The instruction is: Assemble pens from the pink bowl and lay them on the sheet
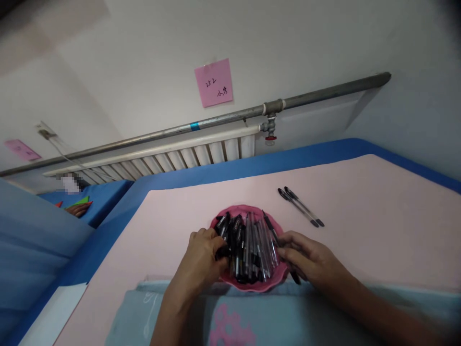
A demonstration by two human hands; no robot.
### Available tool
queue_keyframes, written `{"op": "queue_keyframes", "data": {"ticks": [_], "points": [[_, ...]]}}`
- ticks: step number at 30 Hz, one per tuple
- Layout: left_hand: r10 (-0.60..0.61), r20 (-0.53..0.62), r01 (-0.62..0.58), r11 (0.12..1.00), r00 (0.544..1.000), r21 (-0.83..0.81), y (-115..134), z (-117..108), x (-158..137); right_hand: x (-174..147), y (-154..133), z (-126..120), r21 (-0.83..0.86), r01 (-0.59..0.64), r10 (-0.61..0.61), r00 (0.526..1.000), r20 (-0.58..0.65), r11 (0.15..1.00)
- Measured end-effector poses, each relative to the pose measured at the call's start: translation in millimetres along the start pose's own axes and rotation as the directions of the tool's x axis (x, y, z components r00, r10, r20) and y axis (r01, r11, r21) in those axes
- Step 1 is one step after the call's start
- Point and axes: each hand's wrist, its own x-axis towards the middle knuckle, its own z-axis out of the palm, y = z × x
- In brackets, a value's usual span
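Note:
A pink scalloped basket (248, 288) sits at the near edge of the pink table covering, full of black pen caps (236, 228) on its left side and clear pen barrels (257, 250) on its right. At the basket's left rim, my left hand (203, 254) has its thumb and fingers closed on a small black piece that looks like a pen cap (223, 251). Over the right rim, my right hand (309, 254) pinches a pen (271, 227) with a dark tip; it slants across the basket's edge. Two capped pens (300, 206) lie side by side beyond my right hand.
A blue table edge (230, 175) borders the pink covering (173, 221). Behind it are a radiator (187, 156), a metal pipe (324, 100) and a pink note (214, 84) on the wall. At far left, another person's hand (78, 209) rests on a blue surface.

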Motion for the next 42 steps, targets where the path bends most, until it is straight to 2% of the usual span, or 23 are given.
{"op": "queue_keyframes", "data": {"ticks": [7, 18, 29, 32, 34, 36, 37, 39, 42], "points": [[0.009, 0.022, -0.009, 1.000, 1.000, 0.029, 7.1, 4.0, 0.3, -0.9, 0.5, 0.6, 0.025, 0.004, -0.004, 1.000, 0.007, 1.000], [-0.041, 0.036, 0.036, 0.991, 0.998, 0.127, 10.7, 10.3, 3.2, -1.3, -0.2, -0.4, -0.011, 0.050, -0.050, 0.999, 0.022, 0.999], [-0.005, 0.051, -0.002, 0.990, 0.999, 0.144, 9.7, 9.9, 7.0, -0.4, 1.2, 1.4, -0.001, 0.052, -0.052, 0.998, 0.025, 0.999], [-0.005, -0.013, 0.006, 0.996, 1.000, 0.085, 7.9, 10.1, 7.1, -1.6, 0.2, 0.9, -0.014, 0.054, -0.054, 0.999, 0.006, 0.998], [-0.074, -0.096, 0.067, 0.995, 0.993, -0.077, 6.5, 9.1, 6.2, -3.9, -1.6, 0.0, -0.039, 0.069, -0.070, 0.998, -0.003, 0.997], [-0.208, -0.150, 0.139, 0.916, 0.967, -0.376, 6.4, 7.1, 4.9, -7.8, -4.1, -0.4, -0.091, 0.094, -0.092, 0.996, 0.022, 0.991], [-0.274, -0.147, 0.153, 0.824, 0.950, -0.546, 7.0, 5.9, 4.3, -10.2, -5.4, -0.1, -0.122, 0.107, -0.101, 0.994, 0.052, 0.987], [-0.360, -0.096, 0.135, 0.566, 0.928, -0.813, 9.0, 4.0, 3.3, -15.2, -7.7, 2.1, -0.187, 0.127, -0.103, 0.986, 0.131, 0.974], [-0.386, 0.008, 0.096, 0.209, 0.922, -0.973, 12.6, 2.9, 3.2, -21.0, -9.1, 7.4, -0.267, 0.143, -0.087, 0.973, 0.213, 0.953]]}}
